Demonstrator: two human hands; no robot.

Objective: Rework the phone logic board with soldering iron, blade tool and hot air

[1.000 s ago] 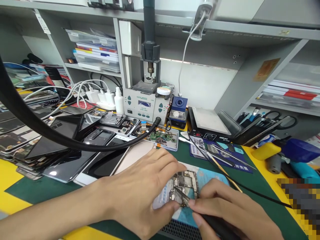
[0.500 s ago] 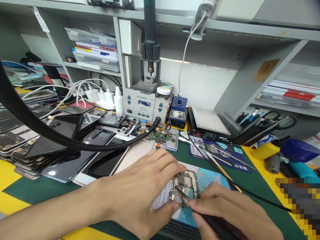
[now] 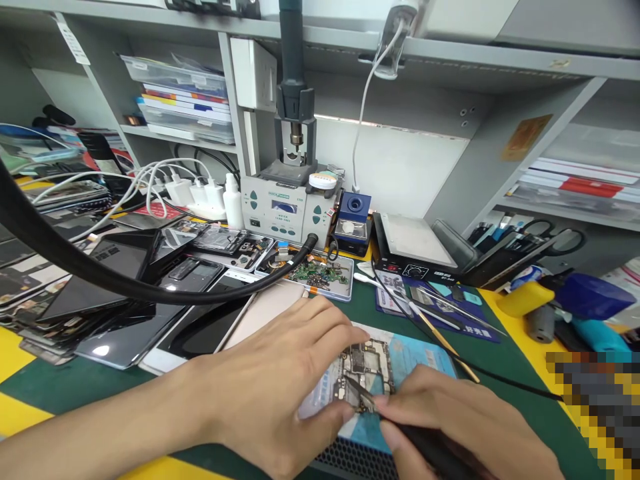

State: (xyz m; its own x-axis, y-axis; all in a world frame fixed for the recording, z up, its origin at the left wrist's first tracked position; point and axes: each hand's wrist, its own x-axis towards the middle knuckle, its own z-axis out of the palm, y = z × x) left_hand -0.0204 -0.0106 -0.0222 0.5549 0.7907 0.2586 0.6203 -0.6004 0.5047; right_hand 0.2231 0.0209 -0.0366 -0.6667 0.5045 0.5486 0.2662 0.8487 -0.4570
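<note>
A phone circuit board (image 3: pixel 373 360) lies on a blue and white pad (image 3: pixel 425 353). My left hand (image 3: pixel 295 373) spans the board, index finger at its far edge and thumb at its near edge, pinning it down. In my right hand (image 3: pixel 440 413) is a knife (image 3: pixel 359 388) with a slim pointed blade and a black handle (image 3: pixel 430 447), gripped like a pen. The blade tip touches or hovers just over the board's left part; I cannot tell which. My left palm and fingers hide some of the pad.
Several phones (image 3: pixel 150 313) are piled at the left. Behind stand a hot air station (image 3: pixel 280 207), a tray of board parts (image 3: pixel 340 288) and a heating plate (image 3: pixel 417 240). A thick black hose (image 3: pixel 165 290) arcs across the left. Tweezers (image 3: pixel 460 310) lie at right.
The whole view has shifted slightly, so everything sits a little further left. Both hands keep the same hold, and the blade stays at nearly the same part of the board.
</note>
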